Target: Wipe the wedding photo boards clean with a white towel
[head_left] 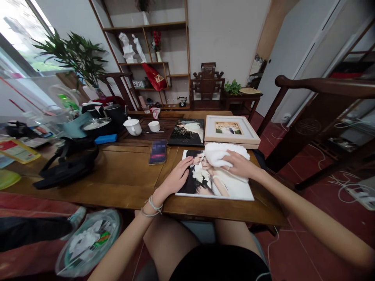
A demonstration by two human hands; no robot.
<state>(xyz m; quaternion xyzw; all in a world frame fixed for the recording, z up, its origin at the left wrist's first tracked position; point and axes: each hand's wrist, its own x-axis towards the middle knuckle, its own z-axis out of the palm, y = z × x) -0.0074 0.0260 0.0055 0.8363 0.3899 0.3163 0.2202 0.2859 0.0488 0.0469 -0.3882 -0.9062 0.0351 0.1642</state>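
A wedding photo panel (225, 187) lies flat near the table's front edge, showing a couple with a white bouquet. My left hand (177, 175) rests on its left edge, fingers stretched out and holding nothing. On the upper right of the panel my right hand (238, 166) presses a white cloth (218, 154), its fingers curled over the bunched part. The cloth covers the panel's upper right corner. Just behind stand a dark wedding photo panel (186, 132) and a light-framed photo (231, 130), lying side by side.
A phone (157, 152) lies left of the panel. Farther left are a white teapot (133, 126), a white cup (154, 125), a blue box (106, 139) and a black bag (70, 162). A waste bin (117, 222) stands below; a wooden chair (310, 105) is at right.
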